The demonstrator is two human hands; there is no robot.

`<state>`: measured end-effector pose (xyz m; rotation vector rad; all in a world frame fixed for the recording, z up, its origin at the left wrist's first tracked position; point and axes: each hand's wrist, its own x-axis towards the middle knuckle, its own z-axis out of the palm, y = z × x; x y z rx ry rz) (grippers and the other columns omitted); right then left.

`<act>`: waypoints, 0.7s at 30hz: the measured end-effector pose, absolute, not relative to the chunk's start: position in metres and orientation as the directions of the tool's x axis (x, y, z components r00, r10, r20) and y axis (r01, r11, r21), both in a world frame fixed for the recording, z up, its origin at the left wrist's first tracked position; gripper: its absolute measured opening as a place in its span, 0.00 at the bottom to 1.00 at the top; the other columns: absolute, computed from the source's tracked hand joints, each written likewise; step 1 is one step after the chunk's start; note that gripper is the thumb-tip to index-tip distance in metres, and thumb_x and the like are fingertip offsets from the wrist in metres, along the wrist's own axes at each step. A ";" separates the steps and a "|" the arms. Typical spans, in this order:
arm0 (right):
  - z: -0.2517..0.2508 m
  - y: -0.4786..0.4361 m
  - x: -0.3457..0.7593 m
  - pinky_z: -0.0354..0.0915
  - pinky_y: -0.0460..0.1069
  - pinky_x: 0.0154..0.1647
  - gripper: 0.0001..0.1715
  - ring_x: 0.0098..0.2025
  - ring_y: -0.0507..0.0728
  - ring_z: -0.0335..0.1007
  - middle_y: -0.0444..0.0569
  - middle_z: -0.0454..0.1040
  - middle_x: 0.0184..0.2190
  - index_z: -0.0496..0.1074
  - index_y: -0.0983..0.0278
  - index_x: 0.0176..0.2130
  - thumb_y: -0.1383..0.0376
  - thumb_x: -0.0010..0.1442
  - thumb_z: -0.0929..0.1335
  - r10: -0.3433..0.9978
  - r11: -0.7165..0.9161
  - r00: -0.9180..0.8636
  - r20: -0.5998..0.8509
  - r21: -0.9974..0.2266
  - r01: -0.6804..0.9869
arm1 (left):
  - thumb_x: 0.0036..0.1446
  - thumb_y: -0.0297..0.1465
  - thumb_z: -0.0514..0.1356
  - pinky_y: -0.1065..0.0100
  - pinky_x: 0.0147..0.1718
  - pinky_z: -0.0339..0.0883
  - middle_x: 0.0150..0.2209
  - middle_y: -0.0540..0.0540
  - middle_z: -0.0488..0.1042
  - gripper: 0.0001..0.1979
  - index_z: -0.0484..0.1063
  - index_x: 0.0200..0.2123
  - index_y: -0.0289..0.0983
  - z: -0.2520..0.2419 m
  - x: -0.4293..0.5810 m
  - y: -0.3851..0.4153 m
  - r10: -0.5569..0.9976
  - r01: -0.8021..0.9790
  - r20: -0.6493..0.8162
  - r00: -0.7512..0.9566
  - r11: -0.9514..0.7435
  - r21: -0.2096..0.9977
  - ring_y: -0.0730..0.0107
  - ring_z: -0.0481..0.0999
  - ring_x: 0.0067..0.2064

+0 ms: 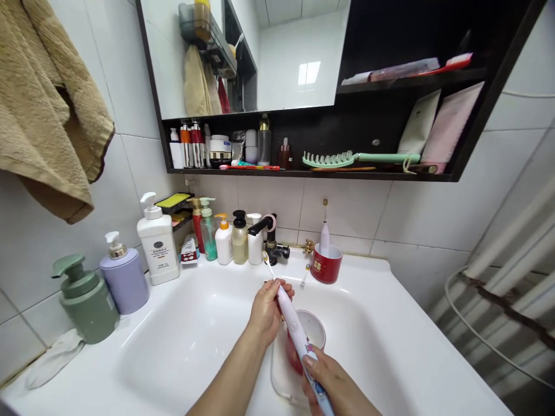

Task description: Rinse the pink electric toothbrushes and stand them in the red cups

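Over the white sink [186, 329], both hands hold a pale pink and blue electric toothbrush [293, 316] slantwise, its brush head pointing at the faucet. Closed around the upper end, where the brush head joins the body, are the fingers of my left hand [265, 309]. My right hand [332, 378] grips the lower, patterned part of the handle. Beneath the toothbrush, a red cup with a white inside [315, 328] sits in the basin, partly hidden. A whitish tray-like item [280, 378] lies under the cup, mostly covered by the hands.
Behind the sink stands a black faucet [271, 240]. To its right, a red cup [328, 266] holds another electric toothbrush [325, 234], near a loose brush head [306, 276]. Several pump bottles [158, 245] line the left and back edges. A dark mirror cabinet [323, 138] hangs above.
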<state>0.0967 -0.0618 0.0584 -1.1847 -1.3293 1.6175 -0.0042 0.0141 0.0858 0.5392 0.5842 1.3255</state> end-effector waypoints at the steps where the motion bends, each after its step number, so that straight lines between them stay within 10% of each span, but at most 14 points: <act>1: 0.059 -0.062 0.096 0.42 0.41 0.08 0.19 0.08 0.43 0.46 0.36 0.56 0.12 0.53 0.62 0.25 0.49 0.44 0.55 0.920 -0.222 -0.323 -0.220 -0.974 0.030 | 0.38 0.30 0.56 0.73 0.27 0.59 0.21 0.50 0.68 0.06 0.63 0.23 0.34 0.085 -0.004 0.015 0.987 -0.736 -0.103 0.126 0.163 0.657 0.76 0.68 0.24; 21: 0.060 -0.065 0.090 0.45 0.40 0.08 0.19 0.08 0.43 0.45 0.34 0.52 0.10 0.53 0.63 0.28 0.50 0.47 0.54 0.939 -0.200 -0.213 -0.271 -0.931 0.305 | 0.41 0.26 0.53 0.75 0.22 0.59 0.17 0.50 0.64 0.02 0.61 0.21 0.32 0.079 -0.004 0.020 0.978 -0.772 -0.204 -0.034 0.104 0.627 0.78 0.66 0.20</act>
